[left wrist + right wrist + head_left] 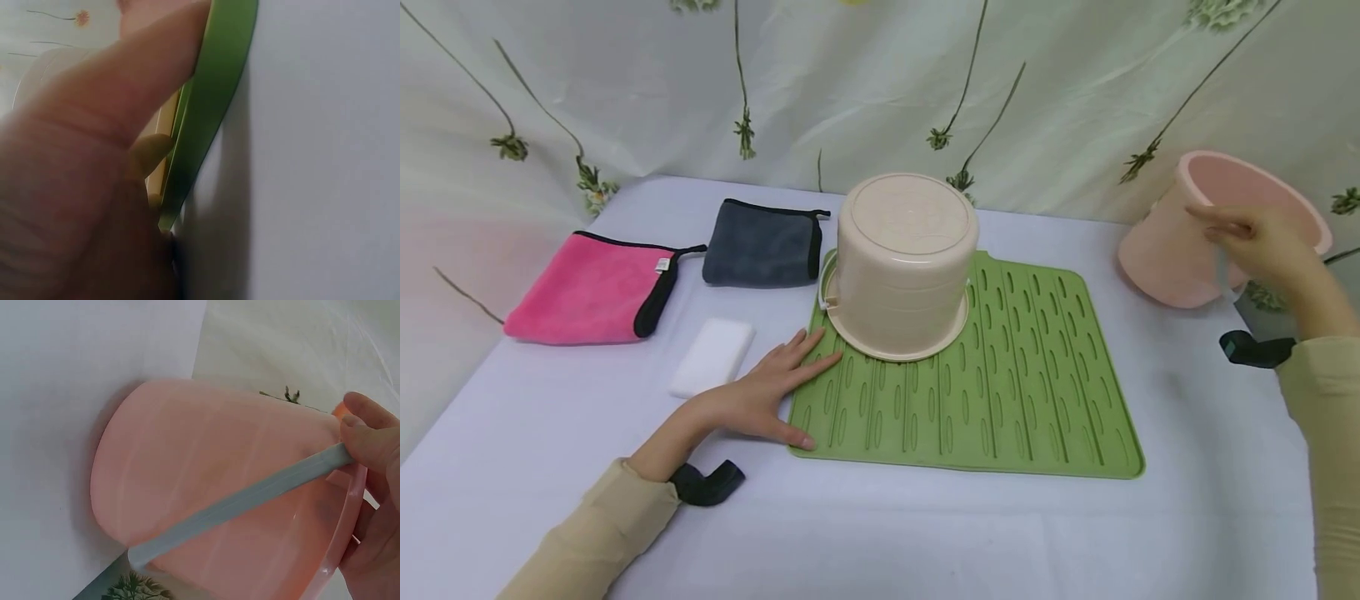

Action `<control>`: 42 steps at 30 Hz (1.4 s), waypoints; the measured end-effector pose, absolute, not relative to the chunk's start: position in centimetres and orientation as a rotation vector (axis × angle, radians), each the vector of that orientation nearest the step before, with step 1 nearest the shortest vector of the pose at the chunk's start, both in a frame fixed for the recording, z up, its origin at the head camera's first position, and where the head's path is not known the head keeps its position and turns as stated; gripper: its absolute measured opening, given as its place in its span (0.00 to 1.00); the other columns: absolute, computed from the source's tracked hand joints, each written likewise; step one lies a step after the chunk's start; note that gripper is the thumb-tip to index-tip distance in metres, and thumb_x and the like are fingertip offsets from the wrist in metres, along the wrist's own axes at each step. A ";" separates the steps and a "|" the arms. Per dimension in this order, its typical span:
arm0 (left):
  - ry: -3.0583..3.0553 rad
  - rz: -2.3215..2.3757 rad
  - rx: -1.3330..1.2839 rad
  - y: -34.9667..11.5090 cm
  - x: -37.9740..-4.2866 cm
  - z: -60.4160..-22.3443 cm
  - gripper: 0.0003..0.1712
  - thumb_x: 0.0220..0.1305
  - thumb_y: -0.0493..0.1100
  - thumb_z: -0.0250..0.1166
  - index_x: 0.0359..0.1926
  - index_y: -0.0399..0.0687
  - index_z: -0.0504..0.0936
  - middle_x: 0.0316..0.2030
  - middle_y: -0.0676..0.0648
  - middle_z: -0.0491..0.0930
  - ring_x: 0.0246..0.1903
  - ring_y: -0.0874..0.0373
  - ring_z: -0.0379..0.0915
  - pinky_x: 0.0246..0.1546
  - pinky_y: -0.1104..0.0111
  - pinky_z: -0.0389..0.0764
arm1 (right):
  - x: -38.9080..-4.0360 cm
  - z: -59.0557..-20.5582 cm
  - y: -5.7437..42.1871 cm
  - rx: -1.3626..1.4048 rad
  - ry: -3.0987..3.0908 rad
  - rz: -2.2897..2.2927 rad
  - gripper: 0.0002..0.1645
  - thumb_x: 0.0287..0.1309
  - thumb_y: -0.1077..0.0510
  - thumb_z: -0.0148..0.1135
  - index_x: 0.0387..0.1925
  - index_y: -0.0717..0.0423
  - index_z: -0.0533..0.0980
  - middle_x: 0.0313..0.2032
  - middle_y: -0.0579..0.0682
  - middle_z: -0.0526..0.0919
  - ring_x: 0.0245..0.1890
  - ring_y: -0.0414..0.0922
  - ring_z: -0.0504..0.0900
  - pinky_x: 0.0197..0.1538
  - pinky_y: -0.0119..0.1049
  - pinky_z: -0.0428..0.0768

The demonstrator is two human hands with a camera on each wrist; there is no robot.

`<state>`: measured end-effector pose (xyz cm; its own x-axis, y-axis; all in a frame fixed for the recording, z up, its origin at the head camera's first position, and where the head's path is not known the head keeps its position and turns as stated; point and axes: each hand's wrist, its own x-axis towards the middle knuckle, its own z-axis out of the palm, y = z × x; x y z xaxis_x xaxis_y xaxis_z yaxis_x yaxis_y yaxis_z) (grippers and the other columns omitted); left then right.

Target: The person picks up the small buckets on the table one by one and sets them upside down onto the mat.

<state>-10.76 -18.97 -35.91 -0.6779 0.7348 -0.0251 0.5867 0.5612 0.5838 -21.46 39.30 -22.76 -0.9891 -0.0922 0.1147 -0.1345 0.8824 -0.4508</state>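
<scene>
My left hand (760,398) rests with spread, straight fingers on the left front corner of a green ridged drying mat (1000,408). In the left wrist view the thumb (119,94) lies along the mat's edge (219,69). Upside down on the mat's back left part stands a beige bucket (902,283), its rim just beyond my left fingertips. At the far right my right hand (1277,250) grips the rim of a pink bucket (1165,242), which is tilted on the table's edge. A pale grey handle (244,503) hangs across that bucket's side, under the thumb.
Left of the mat lie a folded pink cloth (591,292), a folded dark grey cloth (762,246) and a white sponge block (713,357). A white cover drapes the table (880,542). Behind it hangs a flower-printed curtain (850,92).
</scene>
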 end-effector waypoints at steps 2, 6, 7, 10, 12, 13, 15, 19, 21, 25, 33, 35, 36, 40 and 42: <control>2.531 0.794 1.088 -18.9 -10.8 -35.9 0.60 0.46 0.62 0.72 0.72 0.42 0.51 0.71 0.35 0.32 0.68 0.38 0.22 0.62 0.43 0.36 | -21.0 -22.7 39.8 0.113 -2.874 0.820 0.23 0.68 0.55 0.49 0.64 0.47 0.68 0.41 0.43 0.77 0.28 0.35 0.68 0.24 0.23 0.64; 2.530 0.785 1.071 -18.9 -10.7 -35.8 0.60 0.45 0.62 0.72 0.71 0.41 0.51 0.71 0.35 0.32 0.67 0.38 0.22 0.62 0.42 0.36 | -20.1 -22.3 40.2 -0.048 -2.648 1.139 0.23 0.67 0.57 0.51 0.62 0.39 0.70 0.39 0.39 0.74 0.23 0.33 0.63 0.21 0.19 0.64; 2.529 0.787 1.068 -18.9 -10.6 -35.8 0.60 0.45 0.61 0.72 0.71 0.40 0.51 0.71 0.34 0.32 0.67 0.37 0.22 0.61 0.42 0.36 | -20.0 -22.2 40.2 -0.080 -2.580 1.258 0.23 0.66 0.57 0.51 0.62 0.39 0.70 0.43 0.39 0.73 0.26 0.33 0.65 0.23 0.18 0.65; 2.531 0.790 1.067 -18.9 -10.5 -35.7 0.60 0.46 0.61 0.72 0.71 0.39 0.51 0.70 0.34 0.33 0.67 0.37 0.23 0.61 0.42 0.36 | -19.6 -21.6 39.8 -0.136 -2.390 1.483 0.23 0.63 0.58 0.55 0.60 0.43 0.72 0.53 0.41 0.72 0.40 0.32 0.69 0.34 0.16 0.71; 2.532 0.793 1.070 -18.9 -10.5 -35.7 0.60 0.46 0.61 0.72 0.71 0.39 0.51 0.70 0.33 0.33 0.67 0.36 0.23 0.61 0.42 0.36 | -19.2 -21.3 39.3 -0.138 -2.290 1.593 0.24 0.60 0.57 0.58 0.59 0.45 0.73 0.56 0.43 0.73 0.44 0.34 0.70 0.40 0.17 0.71; 2.532 0.793 1.071 -18.9 -10.5 -35.7 0.60 0.46 0.61 0.72 0.71 0.39 0.51 0.70 0.33 0.33 0.67 0.36 0.23 0.61 0.42 0.36 | -19.0 -21.1 38.9 -0.128 -2.230 1.663 0.25 0.58 0.57 0.60 0.58 0.46 0.74 0.55 0.43 0.74 0.47 0.35 0.70 0.43 0.18 0.71; 2.531 0.801 1.074 -19.0 -10.4 -35.7 0.59 0.46 0.60 0.72 0.71 0.39 0.51 0.70 0.33 0.33 0.67 0.36 0.23 0.61 0.42 0.36 | -18.5 -20.9 38.1 -0.088 -2.123 1.795 0.26 0.55 0.58 0.63 0.57 0.50 0.75 0.56 0.45 0.74 0.52 0.36 0.69 0.49 0.18 0.67; 2.531 0.806 1.081 -18.9 -10.4 -35.7 0.59 0.46 0.60 0.72 0.71 0.39 0.51 0.70 0.33 0.33 0.67 0.36 0.23 0.61 0.41 0.36 | -17.1 -20.6 36.3 -0.024 -1.992 1.977 0.25 0.53 0.61 0.65 0.55 0.55 0.76 0.55 0.49 0.73 0.52 0.39 0.69 0.44 0.21 0.72; 2.531 0.806 1.082 -18.9 -10.5 -35.7 0.60 0.46 0.60 0.72 0.71 0.39 0.51 0.70 0.33 0.33 0.67 0.36 0.23 0.61 0.41 0.36 | -16.5 -20.3 35.5 -0.043 -1.992 1.994 0.24 0.54 0.61 0.64 0.55 0.55 0.77 0.54 0.49 0.73 0.47 0.40 0.71 0.36 0.21 0.76; 2.533 0.801 1.085 -18.7 -10.5 -35.5 0.59 0.46 0.60 0.72 0.71 0.39 0.51 0.70 0.33 0.33 0.67 0.36 0.23 0.61 0.42 0.36 | -15.2 -19.8 34.4 -0.086 -1.961 2.028 0.25 0.52 0.58 0.66 0.54 0.55 0.77 0.53 0.48 0.73 0.41 0.39 0.72 0.31 0.22 0.77; 2.526 0.804 1.084 -18.7 -10.4 -35.4 0.59 0.46 0.60 0.72 0.71 0.40 0.51 0.70 0.34 0.33 0.67 0.36 0.23 0.61 0.42 0.36 | -12.4 -20.5 33.7 0.426 -1.777 2.180 0.22 0.61 0.69 0.54 0.56 0.72 0.70 0.50 0.59 0.75 0.37 0.47 0.83 0.33 0.34 0.78; 2.524 0.784 1.065 -18.6 -10.3 -35.2 0.59 0.47 0.60 0.72 0.71 0.40 0.51 0.70 0.33 0.34 0.67 0.36 0.24 0.61 0.41 0.36 | -11.9 -20.7 33.5 0.554 -1.751 2.193 0.20 0.63 0.72 0.48 0.56 0.75 0.68 0.51 0.61 0.76 0.39 0.48 0.83 0.36 0.35 0.78; 2.522 0.758 1.051 -18.6 -10.2 -34.9 0.59 0.47 0.60 0.72 0.71 0.41 0.51 0.70 0.33 0.34 0.67 0.35 0.24 0.61 0.41 0.37 | -11.6 -20.9 33.5 0.598 -1.732 2.214 0.20 0.63 0.73 0.46 0.56 0.76 0.68 0.51 0.61 0.76 0.41 0.49 0.82 0.38 0.36 0.78; 2.506 0.664 1.006 -17.6 -9.3 -32.5 0.55 0.50 0.58 0.71 0.72 0.44 0.52 0.70 0.34 0.41 0.67 0.34 0.33 0.61 0.40 0.42 | -10.7 -21.1 33.0 0.698 -1.714 2.234 0.19 0.64 0.75 0.43 0.56 0.77 0.68 0.50 0.62 0.76 0.43 0.51 0.81 0.42 0.37 0.77; 2.515 0.633 1.026 -16.6 -8.6 -30.6 0.53 0.52 0.57 0.70 0.72 0.47 0.53 0.70 0.37 0.46 0.67 0.38 0.40 0.61 0.43 0.47 | -10.3 -21.2 32.8 0.762 -1.691 2.268 0.19 0.64 0.76 0.42 0.55 0.79 0.67 0.48 0.63 0.77 0.37 0.51 0.83 0.40 0.37 0.78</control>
